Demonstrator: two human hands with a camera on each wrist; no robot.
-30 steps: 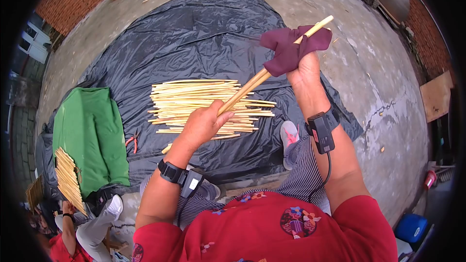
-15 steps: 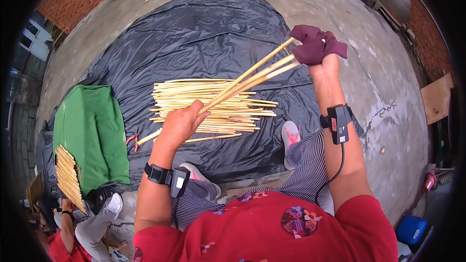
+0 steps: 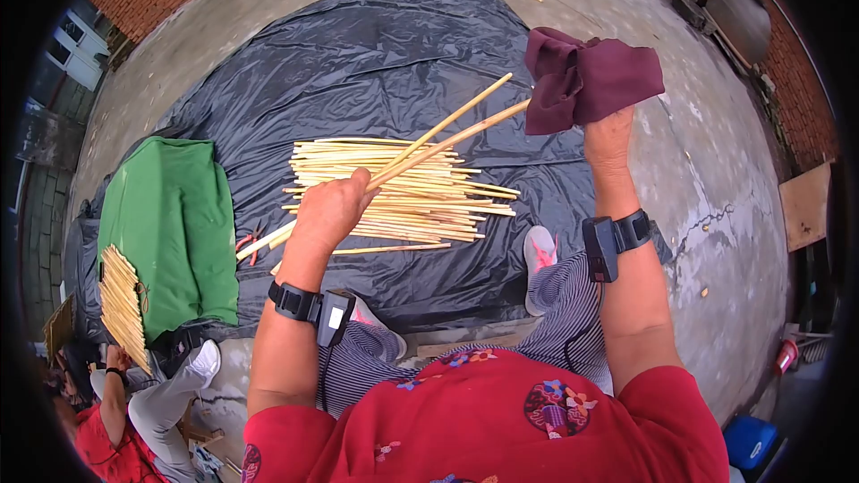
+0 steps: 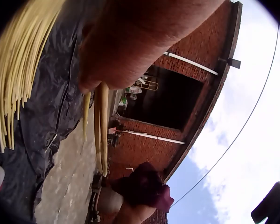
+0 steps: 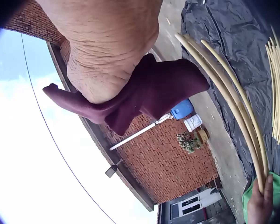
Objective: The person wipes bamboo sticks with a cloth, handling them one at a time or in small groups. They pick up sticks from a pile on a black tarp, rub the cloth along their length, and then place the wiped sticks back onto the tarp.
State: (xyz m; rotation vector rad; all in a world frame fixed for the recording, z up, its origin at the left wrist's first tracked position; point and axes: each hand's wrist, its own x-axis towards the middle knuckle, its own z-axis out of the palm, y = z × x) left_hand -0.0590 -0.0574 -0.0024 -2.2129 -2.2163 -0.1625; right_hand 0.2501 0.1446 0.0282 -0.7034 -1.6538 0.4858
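Note:
My left hand (image 3: pixel 331 210) grips a few long pale wooden sticks (image 3: pixel 447 145) near their middle. They slant up to the right, one splayed from the others, and their lower ends poke out left of the hand. In the right wrist view the sticks (image 5: pixel 242 105) number three, with their far ends apart from the cloth. Up at the right, my right hand (image 3: pixel 610 136) holds a maroon cloth (image 3: pixel 617 80), which covers most of its fingers. Below the left hand, a pile of similar sticks (image 3: pixel 420 210) lies on a black plastic sheet (image 3: pixel 385 54).
Red-handled pliers (image 3: pixel 253 246) lie beside a green cloth (image 3: pixel 170 233) at the left. Another person (image 3: pixel 116 411), seated at lower left, has a woven stick mat (image 3: pixel 123 304) nearby. My shoes (image 3: pixel 540 259) are at the sheet's near edge. Concrete ground (image 3: pixel 725 179) surrounds the sheet.
The maroon cloth was wrapped round the sticks and has come off their upper ends as my right hand moved right. The sticks have fanned apart, and my left hand has shifted left.

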